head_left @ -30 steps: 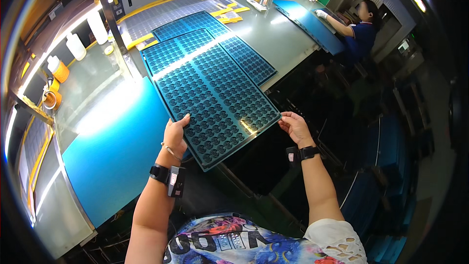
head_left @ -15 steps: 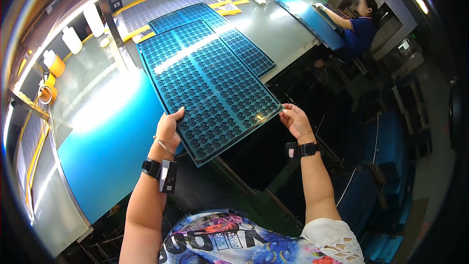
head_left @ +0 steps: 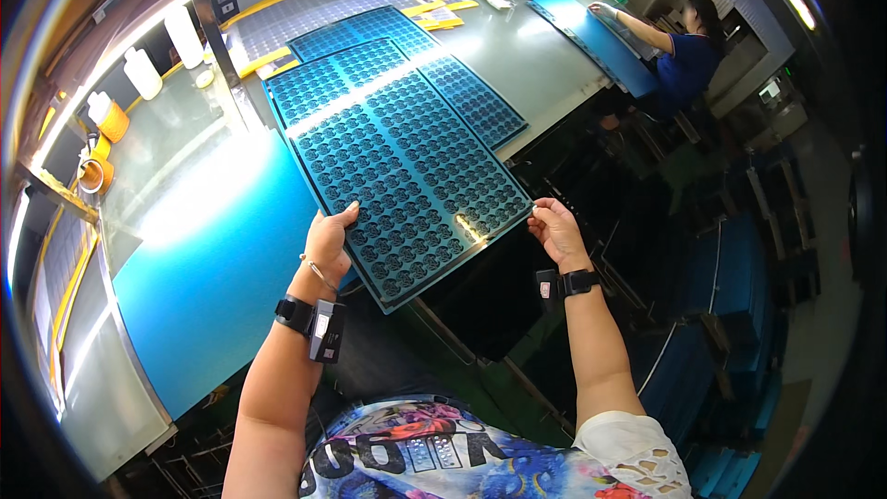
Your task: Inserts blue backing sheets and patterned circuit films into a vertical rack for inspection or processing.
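Note:
A large blue panel (head_left: 407,176) printed with rows of dark round patterns is held between my two hands, tilted toward me. My left hand (head_left: 330,238) grips its left edge near the close corner, thumb on top. At the close right corner, my right hand (head_left: 556,226) pinches the edge between thumb and fingers. Under the far part of this panel lies another patterned blue panel (head_left: 480,97). To the left, a plain blue sheet (head_left: 194,305) rests on the glossy table, partly covered by the held panel.
Transparent yellow-edged sheets (head_left: 323,9) lie at the back of the table (head_left: 499,42). White bottles (head_left: 142,74) and a tape roll (head_left: 94,174) stand at left. A metal post (head_left: 205,9) rises there. At right, a co-worker (head_left: 693,60) handles a blue sheet (head_left: 601,46); stacked blue panels (head_left: 725,268) stand lower.
The held panel's near left corner has shifted slightly right and up, with my left hand moving along. My right hand keeps its pinch at the corner.

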### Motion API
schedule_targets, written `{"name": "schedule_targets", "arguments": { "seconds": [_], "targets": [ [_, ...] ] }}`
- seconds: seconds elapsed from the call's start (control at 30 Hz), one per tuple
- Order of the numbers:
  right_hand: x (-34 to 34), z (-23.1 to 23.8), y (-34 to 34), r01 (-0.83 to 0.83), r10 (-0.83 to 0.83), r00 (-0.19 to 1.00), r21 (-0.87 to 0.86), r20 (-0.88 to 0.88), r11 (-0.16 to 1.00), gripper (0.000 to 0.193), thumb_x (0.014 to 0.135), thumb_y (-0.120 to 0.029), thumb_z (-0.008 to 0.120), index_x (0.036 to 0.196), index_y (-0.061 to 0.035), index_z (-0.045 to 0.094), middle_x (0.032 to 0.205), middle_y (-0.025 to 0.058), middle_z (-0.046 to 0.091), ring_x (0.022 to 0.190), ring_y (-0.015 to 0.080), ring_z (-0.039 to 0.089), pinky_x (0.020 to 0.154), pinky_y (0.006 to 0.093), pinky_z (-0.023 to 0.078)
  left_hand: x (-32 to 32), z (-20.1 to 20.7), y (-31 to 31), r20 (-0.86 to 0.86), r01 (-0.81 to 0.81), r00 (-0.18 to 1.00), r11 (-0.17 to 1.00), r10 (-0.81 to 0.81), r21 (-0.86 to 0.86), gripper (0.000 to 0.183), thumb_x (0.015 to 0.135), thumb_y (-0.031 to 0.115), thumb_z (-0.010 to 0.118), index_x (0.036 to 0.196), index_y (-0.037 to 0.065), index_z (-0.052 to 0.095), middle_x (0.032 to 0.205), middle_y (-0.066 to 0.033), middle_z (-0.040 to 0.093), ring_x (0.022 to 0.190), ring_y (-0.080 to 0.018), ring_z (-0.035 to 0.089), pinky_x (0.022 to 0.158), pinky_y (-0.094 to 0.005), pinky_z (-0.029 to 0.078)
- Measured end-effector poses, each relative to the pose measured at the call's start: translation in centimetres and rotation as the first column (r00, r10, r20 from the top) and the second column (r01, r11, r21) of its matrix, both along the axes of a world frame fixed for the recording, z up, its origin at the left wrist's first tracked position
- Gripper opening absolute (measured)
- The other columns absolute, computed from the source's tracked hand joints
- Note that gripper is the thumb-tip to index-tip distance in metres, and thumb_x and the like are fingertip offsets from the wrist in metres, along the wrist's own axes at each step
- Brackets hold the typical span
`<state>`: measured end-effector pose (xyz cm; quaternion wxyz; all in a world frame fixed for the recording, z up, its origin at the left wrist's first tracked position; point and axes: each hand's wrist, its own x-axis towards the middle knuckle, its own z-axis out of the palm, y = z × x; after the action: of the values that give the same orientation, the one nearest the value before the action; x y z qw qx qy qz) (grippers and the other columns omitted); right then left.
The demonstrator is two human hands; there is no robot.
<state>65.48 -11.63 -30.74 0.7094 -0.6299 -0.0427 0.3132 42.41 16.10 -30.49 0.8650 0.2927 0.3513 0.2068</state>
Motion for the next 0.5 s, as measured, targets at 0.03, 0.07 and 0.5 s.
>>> {"name": "schedule_targets", "arguments": {
  "seconds": [0.03, 0.07, 0.5],
  "targets": [
    [0.1, -0.2, 0.1, 0.0, 0.0, 1.0, 0.002, 0.001, 1.0, 0.009, 0.081, -0.006, 0.057, 0.089, -0.0065, 0.055, 0.075, 0.0005, 0.058, 0.066, 0.0094, 0.058, 0.061, 0.0219, 0.048, 0.1, 0.0, -0.1, 0.001, 0.0, 1.0, 1.0, 0.0, 0.002, 0.024, 0.084, 0.0, 0.054, 0.105, -0.001, 0.044, 0.093, -0.012, 0.058, 0.08, -0.0224, 0.061, 0.07, -0.0399, 0.054],
    [0.3, -0.4, 0.4, 0.011, -0.004, 0.996, -0.067, 0.095, 0.998, 0.009, 0.079, -0.006, 0.059, 0.088, -0.0066, 0.055, 0.075, 0.002, 0.058, 0.065, 0.0115, 0.058, 0.06, 0.0235, 0.047, 0.3, 0.0, -0.3, -0.021, -0.015, 1.0, 1.0, 0.016, 0.015, 0.025, 0.083, 0.0, 0.054, 0.106, -0.001, 0.044, 0.094, -0.012, 0.058, 0.081, -0.0224, 0.06, 0.071, -0.0398, 0.054],
    [-0.1, -0.2, 1.8, 0.234, 0.184, 0.678, -0.446, 0.712, 0.864, 0.043, 0.088, -0.034, 0.052, 0.069, 0.0041, 0.053, 0.061, 0.0161, 0.053, 0.061, 0.0292, 0.053, 0.058, 0.0364, 0.039, 1.5, 0.0, -1.9, -0.032, -0.105, 0.994, 0.994, 0.105, -0.014, 0.031, 0.081, -0.001, 0.057, 0.109, 0.002, 0.043, 0.099, -0.0139, 0.056, 0.086, -0.0265, 0.057, 0.074, -0.0463, 0.05]
  ]
}}
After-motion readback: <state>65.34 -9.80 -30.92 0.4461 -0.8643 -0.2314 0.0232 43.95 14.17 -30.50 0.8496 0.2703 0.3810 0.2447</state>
